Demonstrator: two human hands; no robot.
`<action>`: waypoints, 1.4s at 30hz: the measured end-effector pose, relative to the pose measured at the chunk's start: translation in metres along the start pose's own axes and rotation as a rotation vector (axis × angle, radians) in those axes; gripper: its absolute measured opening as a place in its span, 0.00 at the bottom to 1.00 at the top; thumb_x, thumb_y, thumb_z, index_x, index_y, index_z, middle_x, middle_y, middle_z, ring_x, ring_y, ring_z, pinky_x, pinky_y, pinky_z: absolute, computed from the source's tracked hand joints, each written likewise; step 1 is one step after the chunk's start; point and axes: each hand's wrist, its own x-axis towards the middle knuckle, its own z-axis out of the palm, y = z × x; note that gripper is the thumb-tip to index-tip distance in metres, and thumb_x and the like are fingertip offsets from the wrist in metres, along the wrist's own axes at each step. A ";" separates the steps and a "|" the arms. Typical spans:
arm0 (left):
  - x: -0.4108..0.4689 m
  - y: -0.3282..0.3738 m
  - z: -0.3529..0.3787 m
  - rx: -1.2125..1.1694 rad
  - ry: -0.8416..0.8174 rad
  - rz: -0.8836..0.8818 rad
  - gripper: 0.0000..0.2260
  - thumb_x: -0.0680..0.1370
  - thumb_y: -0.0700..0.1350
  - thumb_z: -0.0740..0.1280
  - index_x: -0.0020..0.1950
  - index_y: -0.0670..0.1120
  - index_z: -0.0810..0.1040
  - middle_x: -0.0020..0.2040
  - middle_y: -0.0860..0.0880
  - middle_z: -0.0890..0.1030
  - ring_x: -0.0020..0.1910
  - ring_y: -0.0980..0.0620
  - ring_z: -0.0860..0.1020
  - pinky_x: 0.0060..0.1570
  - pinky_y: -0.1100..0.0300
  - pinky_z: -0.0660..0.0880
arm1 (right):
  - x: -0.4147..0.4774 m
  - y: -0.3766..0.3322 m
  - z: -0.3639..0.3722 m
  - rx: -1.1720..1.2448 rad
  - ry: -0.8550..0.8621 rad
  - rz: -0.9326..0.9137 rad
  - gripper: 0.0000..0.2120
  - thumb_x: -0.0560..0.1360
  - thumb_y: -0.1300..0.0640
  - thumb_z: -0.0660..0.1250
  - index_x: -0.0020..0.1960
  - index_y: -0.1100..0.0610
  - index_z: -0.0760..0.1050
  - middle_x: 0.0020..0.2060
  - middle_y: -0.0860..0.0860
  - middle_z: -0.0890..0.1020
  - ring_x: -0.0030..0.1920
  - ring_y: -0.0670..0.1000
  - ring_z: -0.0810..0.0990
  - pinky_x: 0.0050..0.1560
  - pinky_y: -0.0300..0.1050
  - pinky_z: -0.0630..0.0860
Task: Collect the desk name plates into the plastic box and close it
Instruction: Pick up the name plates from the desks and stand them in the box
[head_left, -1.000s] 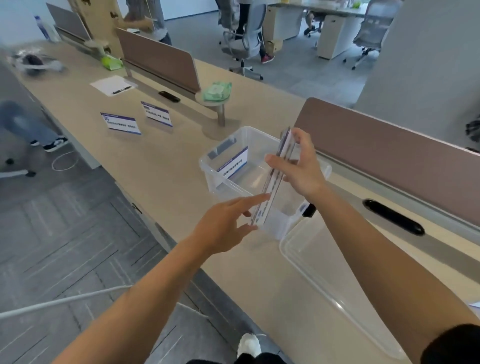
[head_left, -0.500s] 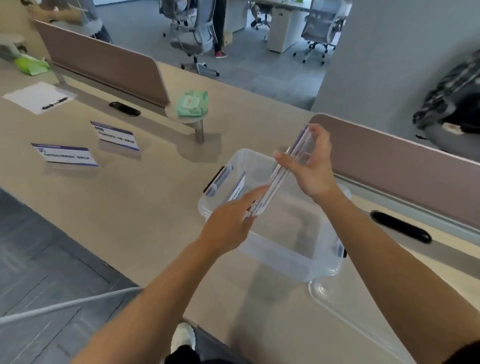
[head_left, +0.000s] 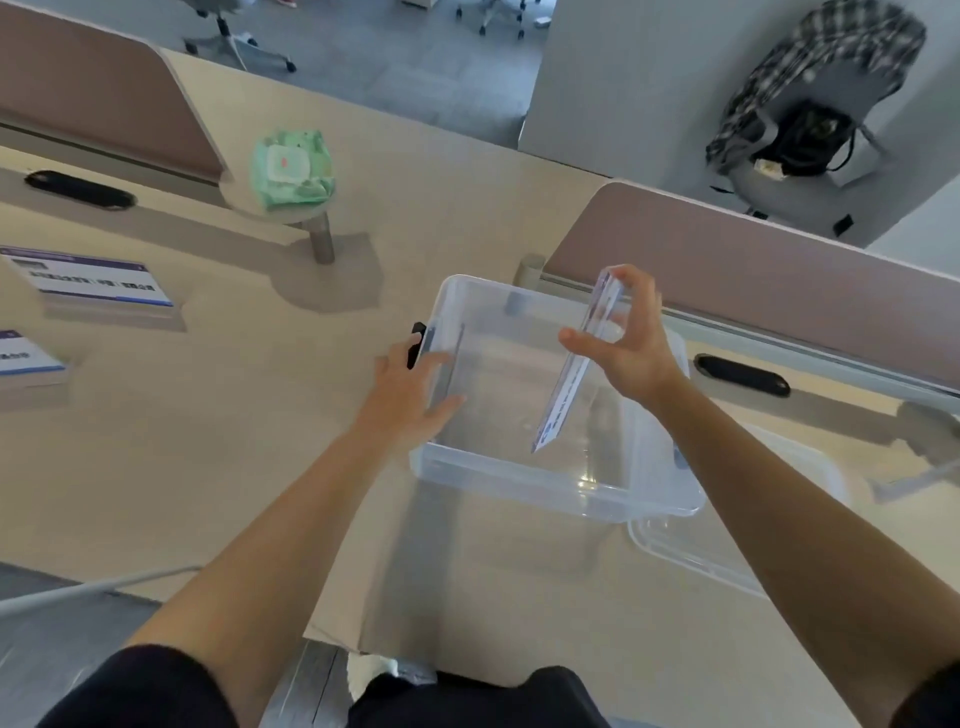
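A clear plastic box (head_left: 545, 486) stands open on the beige desk in front of me. My right hand (head_left: 626, 343) grips the top of a clear acrylic name plate (head_left: 574, 369), which slants down into the box with its lower corner near the bottom. My left hand (head_left: 408, 397) rests with spread fingers on the box's left rim beside a black latch (head_left: 417, 343); another plate seems to stand edge-on against the left wall inside. The clear lid (head_left: 727, 540) lies on the desk to the box's right. Two more name plates (head_left: 96, 283) (head_left: 26, 356) stand at the far left.
A green wipes pack (head_left: 291, 169) sits on a small round stand. Brown divider panels (head_left: 769, 280) run behind the box and at the upper left. Black cable grommets (head_left: 740, 374) sit in the desk. A chair with a plaid shirt (head_left: 821, 83) stands beyond.
My left hand let go of the plate and moved to the box's left rim. My right hand lowered the plate deeper into the box. The view tilted down and shifted right.
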 end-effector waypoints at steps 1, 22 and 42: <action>0.008 0.000 0.002 -0.002 -0.024 -0.033 0.25 0.76 0.58 0.68 0.71 0.55 0.67 0.76 0.47 0.56 0.72 0.42 0.55 0.68 0.46 0.65 | 0.003 0.008 0.005 0.002 -0.021 0.022 0.35 0.68 0.50 0.78 0.68 0.51 0.62 0.61 0.48 0.66 0.65 0.54 0.69 0.64 0.49 0.71; 0.027 -0.001 0.025 0.086 0.053 -0.163 0.20 0.77 0.46 0.65 0.70 0.52 0.70 0.65 0.48 0.71 0.63 0.42 0.65 0.60 0.55 0.66 | 0.045 0.147 0.128 0.416 -0.345 0.592 0.43 0.58 0.43 0.80 0.70 0.47 0.69 0.70 0.51 0.70 0.71 0.54 0.71 0.67 0.60 0.72; 0.024 -0.012 0.024 -0.223 0.112 -0.159 0.24 0.75 0.38 0.62 0.63 0.64 0.72 0.51 0.64 0.69 0.51 0.46 0.75 0.53 0.51 0.77 | -0.001 0.129 0.077 -0.116 -0.788 0.386 0.56 0.63 0.32 0.74 0.76 0.31 0.37 0.74 0.49 0.71 0.63 0.55 0.79 0.66 0.50 0.73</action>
